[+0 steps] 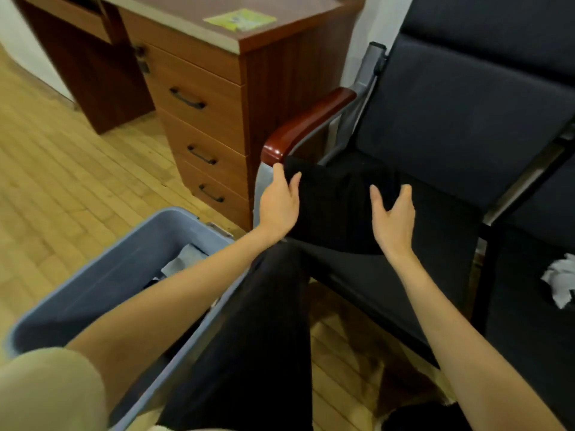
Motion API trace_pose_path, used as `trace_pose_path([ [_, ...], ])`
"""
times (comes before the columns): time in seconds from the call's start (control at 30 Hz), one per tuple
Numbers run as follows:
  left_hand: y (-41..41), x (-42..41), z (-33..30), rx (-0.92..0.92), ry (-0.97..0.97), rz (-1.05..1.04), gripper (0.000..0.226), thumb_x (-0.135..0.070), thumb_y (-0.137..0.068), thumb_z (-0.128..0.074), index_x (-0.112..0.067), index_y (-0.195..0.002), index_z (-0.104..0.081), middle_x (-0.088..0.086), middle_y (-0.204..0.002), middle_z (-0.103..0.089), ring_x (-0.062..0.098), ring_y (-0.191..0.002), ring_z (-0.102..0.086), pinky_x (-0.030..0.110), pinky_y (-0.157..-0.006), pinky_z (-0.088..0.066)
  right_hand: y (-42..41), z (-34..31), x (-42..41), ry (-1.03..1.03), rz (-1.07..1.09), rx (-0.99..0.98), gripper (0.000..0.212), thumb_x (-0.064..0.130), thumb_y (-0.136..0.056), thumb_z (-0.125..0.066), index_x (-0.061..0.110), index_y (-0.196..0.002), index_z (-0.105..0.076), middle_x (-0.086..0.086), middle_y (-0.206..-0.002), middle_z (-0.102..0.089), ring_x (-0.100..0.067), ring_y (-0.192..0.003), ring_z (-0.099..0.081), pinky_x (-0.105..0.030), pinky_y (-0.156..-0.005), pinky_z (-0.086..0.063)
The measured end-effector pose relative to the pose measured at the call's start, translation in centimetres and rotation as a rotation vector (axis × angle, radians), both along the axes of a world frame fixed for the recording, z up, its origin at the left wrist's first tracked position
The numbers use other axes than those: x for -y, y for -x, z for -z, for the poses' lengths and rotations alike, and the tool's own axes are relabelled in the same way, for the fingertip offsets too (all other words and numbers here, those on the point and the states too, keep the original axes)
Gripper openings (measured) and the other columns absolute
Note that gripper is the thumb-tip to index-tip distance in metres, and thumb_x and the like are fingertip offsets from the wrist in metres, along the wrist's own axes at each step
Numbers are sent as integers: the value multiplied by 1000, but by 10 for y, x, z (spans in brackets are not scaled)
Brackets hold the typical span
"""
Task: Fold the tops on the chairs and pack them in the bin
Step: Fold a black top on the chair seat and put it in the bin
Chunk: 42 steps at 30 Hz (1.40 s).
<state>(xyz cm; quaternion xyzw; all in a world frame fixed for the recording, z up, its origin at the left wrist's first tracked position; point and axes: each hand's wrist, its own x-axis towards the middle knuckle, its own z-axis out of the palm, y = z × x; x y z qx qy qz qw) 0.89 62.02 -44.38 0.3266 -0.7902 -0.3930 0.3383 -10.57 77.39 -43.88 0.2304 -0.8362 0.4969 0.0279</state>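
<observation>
A: Reaching in now: both hands are hovering over the black top (pixel 336 206) lying on the chair (pixel 451 126) seat, left hand (pixel 278 203) and right hand (pixel 393 217) with fingers spread, gripping nothing.

B: Folding's looking done, I'd say; next they're needing a grip at both sides to carry it left into the bin (pixel 93 281).

A: Any writing?

B: Nothing's reading. That yellow sticker (pixel 240 19) is blurring out.
</observation>
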Motion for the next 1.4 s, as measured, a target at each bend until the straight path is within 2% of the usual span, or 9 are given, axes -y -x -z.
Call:
trace_pose_path([
  [0.1,-51,49,-16,-5,12,-3,26,-29,-102,-44,-7,-117,-47,1,-94,-62,15,-81,-60,27,-70,-45,-43,-15,44,82,-80,73,44,35,-97,-55,2,-124,-46,0,-109,-56,-9,-97,-54,-18,-81,-42],
  [0.17,-85,83,-18,14,5,-1,26,-29,-101,-47,-7,-115,-50,-4,-98,-59,14,-90,-59,25,-74,-42,-74,-17,72,94,-131,112,38,31,-97,-55,3,-122,-47,2,-106,-55,-5,-90,-53,-6,-72,-38],
  [0.37,-182,163,10,100,-110,-67,24,-24,-99,-53,-4,-111,-55,1,-98,-55,10,-89,-51,6,-65,-34,-157,19,152,5,-277,330,46,26,-100,-49,2,-136,-37,-7,-125,-52,-18,-113,-52,-14,-86,-40],
  [0.5,-243,198,60,191,-333,-122,15,-16,-100,-50,-9,-112,-53,5,-98,-53,16,-93,-50,19,-73,-38,-206,66,193,-168,-331,527,56,26,-101,-46,2,-146,-23,-15,-150,-35,-28,-137,-37,-35,-107,-35],
  [0.63,-299,217,131,278,-435,-154,13,-9,-99,-49,-7,-112,-54,7,-98,-57,19,-96,-53,12,-66,-42,-254,126,211,-340,-314,765,58,22,-101,-47,4,-149,-20,-15,-152,-33,-31,-138,-36,-39,-109,-35],
  [0.77,-343,226,198,428,-475,-128,5,-8,-97,-52,-7,-98,-57,7,-99,-61,20,-96,-57,31,-87,-44,-300,188,211,-470,-321,987,65,16,-101,-46,3,-152,-7,-13,-158,-18,-29,-143,-26,-37,-115,-28],
  [0.97,-360,242,276,580,-503,-60,6,-7,-97,-54,-7,-97,-59,9,-98,-64,25,-92,-60,37,-85,-46,-340,254,215,-571,-191,1226,61,15,-100,-47,3,-150,-14,-13,-152,-32,-30,-134,-39,-41,-109,-38],
  [1.27,-315,272,328,588,-460,-89,3,-11,-96,-56,-10,-95,-58,3,-93,-63,24,-92,-60,28,-78,-39,-313,295,240,-528,-70,1205,57,13,-100,-50,2,-147,-21,-14,-150,-35,-29,-135,-40,-35,-107,-36],
  [1.4,-303,273,338,684,-445,-216,27,-24,-96,-56,-17,-121,-59,-3,-113,-64,18,-105,-59,34,-89,-47,-303,294,241,-610,-151,1221,62,13,-97,-56,-1,-144,-18,-17,-145,-40,-30,-131,-44,-33,-104,-39],
])
